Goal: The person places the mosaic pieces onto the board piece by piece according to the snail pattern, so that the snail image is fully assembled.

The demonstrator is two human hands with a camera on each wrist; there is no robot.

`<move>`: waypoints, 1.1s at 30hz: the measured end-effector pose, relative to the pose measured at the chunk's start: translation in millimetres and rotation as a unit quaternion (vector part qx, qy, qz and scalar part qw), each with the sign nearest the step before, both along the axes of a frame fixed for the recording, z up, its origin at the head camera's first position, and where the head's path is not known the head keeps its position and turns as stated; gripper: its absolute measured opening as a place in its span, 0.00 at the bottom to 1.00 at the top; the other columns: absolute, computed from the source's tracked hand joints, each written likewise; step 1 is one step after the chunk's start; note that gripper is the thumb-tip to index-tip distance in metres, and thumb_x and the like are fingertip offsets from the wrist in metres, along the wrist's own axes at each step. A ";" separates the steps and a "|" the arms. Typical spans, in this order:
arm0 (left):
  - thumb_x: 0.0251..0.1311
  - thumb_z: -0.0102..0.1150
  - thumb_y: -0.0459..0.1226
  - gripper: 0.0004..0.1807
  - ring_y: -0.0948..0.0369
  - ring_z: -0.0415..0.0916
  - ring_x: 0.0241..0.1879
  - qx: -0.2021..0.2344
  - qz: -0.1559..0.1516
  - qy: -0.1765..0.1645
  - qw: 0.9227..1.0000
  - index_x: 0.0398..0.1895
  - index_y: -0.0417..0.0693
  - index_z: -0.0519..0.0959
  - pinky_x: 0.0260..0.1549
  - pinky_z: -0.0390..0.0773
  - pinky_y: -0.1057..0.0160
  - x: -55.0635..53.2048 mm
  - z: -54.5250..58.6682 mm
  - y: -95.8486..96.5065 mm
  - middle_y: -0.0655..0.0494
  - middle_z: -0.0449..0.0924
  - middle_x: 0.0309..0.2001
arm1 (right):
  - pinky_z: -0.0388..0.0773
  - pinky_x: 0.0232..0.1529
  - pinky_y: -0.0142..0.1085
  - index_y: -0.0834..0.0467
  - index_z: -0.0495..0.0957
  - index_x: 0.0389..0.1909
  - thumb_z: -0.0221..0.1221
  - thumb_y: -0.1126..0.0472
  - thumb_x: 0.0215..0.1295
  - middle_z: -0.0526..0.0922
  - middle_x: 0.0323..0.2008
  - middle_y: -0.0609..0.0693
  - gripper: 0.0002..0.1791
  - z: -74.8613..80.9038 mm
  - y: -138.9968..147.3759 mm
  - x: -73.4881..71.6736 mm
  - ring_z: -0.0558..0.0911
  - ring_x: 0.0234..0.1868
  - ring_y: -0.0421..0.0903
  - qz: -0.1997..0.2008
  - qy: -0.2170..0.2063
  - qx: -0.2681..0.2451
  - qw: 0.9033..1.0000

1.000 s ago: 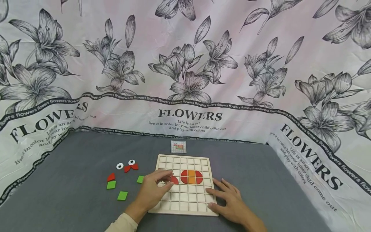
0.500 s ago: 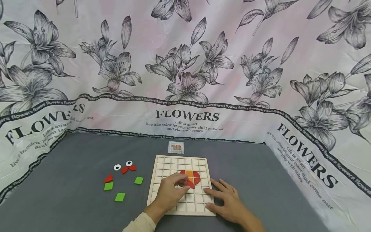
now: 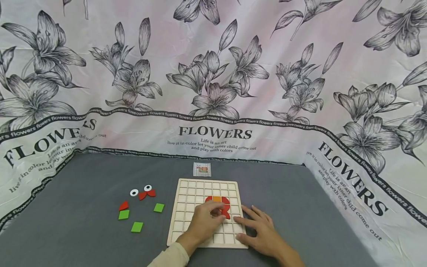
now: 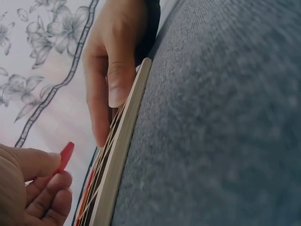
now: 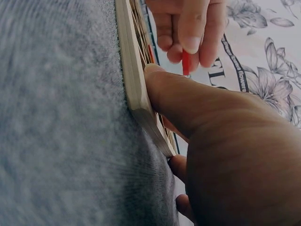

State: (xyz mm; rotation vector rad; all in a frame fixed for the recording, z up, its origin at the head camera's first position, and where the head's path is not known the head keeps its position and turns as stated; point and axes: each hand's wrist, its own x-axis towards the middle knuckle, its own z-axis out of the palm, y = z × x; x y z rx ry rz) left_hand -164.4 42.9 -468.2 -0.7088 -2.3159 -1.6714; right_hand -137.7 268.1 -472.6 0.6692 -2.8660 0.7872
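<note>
My left hand pinches a red quarter-circle tile between thumb and fingertips. In the left wrist view this tile stands tilted and apart from the wooden grid board. On the board, orange squares and red rounded tiles form a cluster, partly covered by my left hand. My right hand rests at the board's right edge with its fingers spread. Its thumb touches the top of the board's rim, and other fingers lie along the side.
Left of the board lie green squares, loose red tiles and two white eye discs. A small picture card lies behind the board. A flower-printed cloth hangs around the grey tabletop.
My left hand has carried the red tile rightward across the board, to just below the red and orange cluster. The right hand has stayed at the board's edge. The head view shifted slightly.
</note>
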 end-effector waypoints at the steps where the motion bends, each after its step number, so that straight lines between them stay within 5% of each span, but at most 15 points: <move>1: 0.49 0.67 0.23 0.15 0.62 0.77 0.33 -0.003 0.002 0.002 1.000 0.43 0.36 0.83 0.35 0.79 0.65 -0.7 -0.6 0.8 0.55 0.80 0.34 | 0.48 0.56 0.67 0.43 0.81 0.56 0.62 0.37 0.58 0.68 0.67 0.53 0.27 -0.1 -0.2 -0.2 0.59 0.67 0.65 0.001 0.000 0.000 1.000; 33: 0.48 0.66 0.25 0.18 0.63 0.78 0.41 -0.099 0.021 0.056 0.993 0.46 0.39 0.83 0.43 0.77 0.62 -2.5 -9.7 13.6 0.55 0.83 0.40 | 0.48 0.57 0.67 0.43 0.82 0.55 0.62 0.37 0.57 0.69 0.66 0.52 0.26 2.3 -2.2 0.7 0.60 0.67 0.65 -0.007 0.004 0.000 1.000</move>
